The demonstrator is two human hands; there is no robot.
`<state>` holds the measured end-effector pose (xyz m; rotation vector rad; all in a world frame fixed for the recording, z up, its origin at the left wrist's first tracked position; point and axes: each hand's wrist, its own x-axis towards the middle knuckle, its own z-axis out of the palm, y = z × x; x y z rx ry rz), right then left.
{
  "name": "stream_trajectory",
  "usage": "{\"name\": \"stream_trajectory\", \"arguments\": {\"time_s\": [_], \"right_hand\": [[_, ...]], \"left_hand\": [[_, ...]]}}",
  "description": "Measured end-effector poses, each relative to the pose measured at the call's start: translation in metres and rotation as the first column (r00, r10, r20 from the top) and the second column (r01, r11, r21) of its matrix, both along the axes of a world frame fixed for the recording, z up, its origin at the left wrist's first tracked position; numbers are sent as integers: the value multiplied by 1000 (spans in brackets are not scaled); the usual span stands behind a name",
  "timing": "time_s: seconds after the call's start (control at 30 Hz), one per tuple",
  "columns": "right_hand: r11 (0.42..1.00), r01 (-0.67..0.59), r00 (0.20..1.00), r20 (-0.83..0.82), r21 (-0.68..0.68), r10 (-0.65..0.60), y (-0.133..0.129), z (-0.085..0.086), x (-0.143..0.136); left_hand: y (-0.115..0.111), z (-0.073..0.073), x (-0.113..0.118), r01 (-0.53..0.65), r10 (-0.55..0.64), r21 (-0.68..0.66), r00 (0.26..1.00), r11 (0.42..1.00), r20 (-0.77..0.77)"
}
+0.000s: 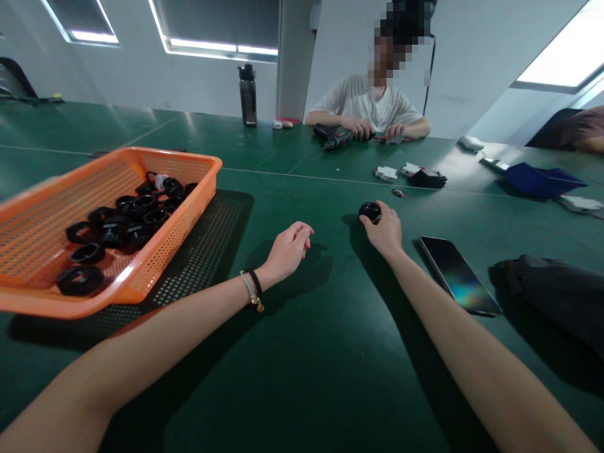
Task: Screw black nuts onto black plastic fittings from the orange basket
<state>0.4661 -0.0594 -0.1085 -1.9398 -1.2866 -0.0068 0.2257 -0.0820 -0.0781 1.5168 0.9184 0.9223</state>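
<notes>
My right hand (385, 231) grips a round black part (369, 211) between thumb and fingers, just above or on the green table (292, 352). To its left, my left hand (289, 248) is closed, its fingers curled together above the table; whether anything small is inside them is hidden. An orange perforated basket (177, 251) stands at the left, beyond my left forearm, with several black ring-shaped parts (113, 234) in it.
A phone (457, 274) and a dark cloth item (557, 302) lie at the right. Farther back are white parts (385, 173), a blue tray (540, 180), a drill (336, 138) and a bottle (248, 95). A person in a white shirt (353, 100) sits opposite, hands on the table.
</notes>
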Motion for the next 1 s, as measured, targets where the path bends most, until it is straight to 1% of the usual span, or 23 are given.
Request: {"name": "stream_trajectory", "arguments": {"time_s": [0.1, 0.17, 0.2, 0.27, 0.33, 0.4, 0.47, 0.5, 0.53, 0.57, 0.6, 0.63, 0.7, 0.73, 0.77, 0.8, 0.83, 0.87, 0.9, 0.97, 1.0], "right_hand": [[999, 39, 999, 21, 34, -39, -3, 3, -4], [992, 65, 995, 68, 112, -73, -6, 5, -9], [983, 54, 991, 109, 176, -74, -9, 6, -13], [962, -44, 978, 208, 270, -14, -14, 8, -23], [940, -186, 957, 271, 287, 107, -21, 9, -38], [912, -339, 911, 323, 230, 257, -29, 11, -56], [868, -480, 838, 357, 128, 412, -37, 13, -73], [830, -555, 786, 363, 59, 500, -41, 14, -81], [769, -638, 711, 357, -34, 605, -44, 16, -87], [695, -706, 625, 345, -134, 701, -47, 17, -92], [661, -731, 587, 336, -171, 737, -50, 18, -96], [659, -730, 585, 331, -182, 740, -51, 19, -98], [685, -705, 610, 335, -183, 718, -51, 20, -100], [696, -695, 621, 339, -180, 707, -50, 20, -100], [701, -690, 624, 343, -180, 702, -49, 19, -99], [701, -690, 623, 343, -182, 703, -48, 19, -99], [698, -691, 621, 341, -186, 706, -48, 18, -98], [696, -692, 619, 339, -193, 709, -47, 18, -98], [694, -692, 617, 336, -199, 711, -47, 18, -98], [693, -691, 617, 331, -206, 714, -47, 19, -98], [691, -692, 616, 328, -209, 716, -48, 20, -98]], "left_hand": [[0, 0, -1, 8, -7, 18, 1000, 1000, -15], [0, -1, -1, 14, -13, 31, 999, 999, -33], [0, -1, -1, 19, -17, 37, 998, 999, -54], [-2, -1, -2, 19, -8, 85, 991, 996, -132], [-6, 0, -4, 20, 35, 215, 968, 976, -249], [-14, 5, -6, 83, 75, 385, 923, 919, -378], [-27, 17, -9, 241, 44, 479, 859, 844, -509], [-34, 26, -10, 323, 25, 498, 820, 805, -572], [-42, 37, -12, 400, 8, 504, 778, 766, -629], [-49, 49, -14, 449, 3, 509, 748, 735, -664], [-56, 62, -17, 482, 17, 515, 718, 709, -696], [-61, 76, -20, 507, 36, 505, 680, 698, -732], [-64, 100, -29, 518, 124, 489, 587, 701, -800], [-63, 111, -35, 498, 204, 491, 523, 715, -827], [-59, 121, -41, 471, 283, 484, 436, 737, -855], [-52, 130, -47, 444, 365, 499, 356, 744, -860], [-44, 138, -54, 417, 421, 504, 280, 756, -863], [-34, 145, -62, 378, 455, 497, 200, 781, -868], [-23, 152, -70, 326, 469, 481, 120, 814, -875], [4, 163, -90, 194, 507, 497, 1, 846, -862], [18, 165, -102, 128, 484, 474, -57, 871, -873]]}}
